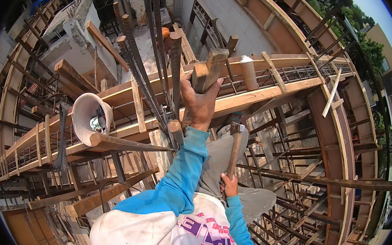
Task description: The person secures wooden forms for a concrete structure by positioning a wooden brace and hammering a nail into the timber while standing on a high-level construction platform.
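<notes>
My left hand (199, 103) reaches up and grips a short piece of timber (201, 76) with its fingers and thumb around it. Another wood block (217, 59) sits against this timber at the top. The hand is over the long wooden beam form (239, 101), close beside tall rebar bars (149, 79). Lower down, my right hand (229, 185) is closed around the wooden handle of a hammer (235, 147). The hammer stands upright in front of my grey trouser leg, its metal head up.
A white bucket (79, 117) sits on the formwork at left, near a hanging bundle of tie wire (61, 150). A capped bottle (248, 75) stands on the form to the right. Wooden poles (128, 145) and scaffolding surround me, with a drop below. Broken concrete (72, 23) lies beyond.
</notes>
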`<act>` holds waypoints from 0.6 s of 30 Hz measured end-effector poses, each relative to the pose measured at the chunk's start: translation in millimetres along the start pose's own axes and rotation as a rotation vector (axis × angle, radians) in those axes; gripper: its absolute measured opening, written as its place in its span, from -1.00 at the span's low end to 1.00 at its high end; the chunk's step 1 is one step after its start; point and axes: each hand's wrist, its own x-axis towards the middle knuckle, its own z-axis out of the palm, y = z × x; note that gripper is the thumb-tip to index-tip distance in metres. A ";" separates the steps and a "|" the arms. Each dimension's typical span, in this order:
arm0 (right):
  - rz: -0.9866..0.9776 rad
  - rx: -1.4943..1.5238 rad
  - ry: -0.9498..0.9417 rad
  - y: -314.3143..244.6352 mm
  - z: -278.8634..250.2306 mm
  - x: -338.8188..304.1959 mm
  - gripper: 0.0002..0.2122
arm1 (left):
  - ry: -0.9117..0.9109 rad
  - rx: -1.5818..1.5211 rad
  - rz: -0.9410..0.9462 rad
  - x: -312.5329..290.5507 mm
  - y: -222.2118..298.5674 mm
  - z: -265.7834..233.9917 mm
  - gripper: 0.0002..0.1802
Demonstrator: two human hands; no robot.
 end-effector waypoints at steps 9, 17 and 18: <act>0.030 0.258 -0.042 14.9 -20.3 5.3 -0.82 | -0.078 0.142 0.060 -15.6 22.3 8.2 -0.36; 0.047 0.301 -0.076 21.0 -25.2 5.2 -0.79 | 0.029 0.283 0.156 -2.6 17.4 2.4 -0.32; 0.059 0.313 -0.055 18.9 -25.0 3.8 -0.79 | 0.029 0.287 0.161 -6.6 16.7 3.1 -0.32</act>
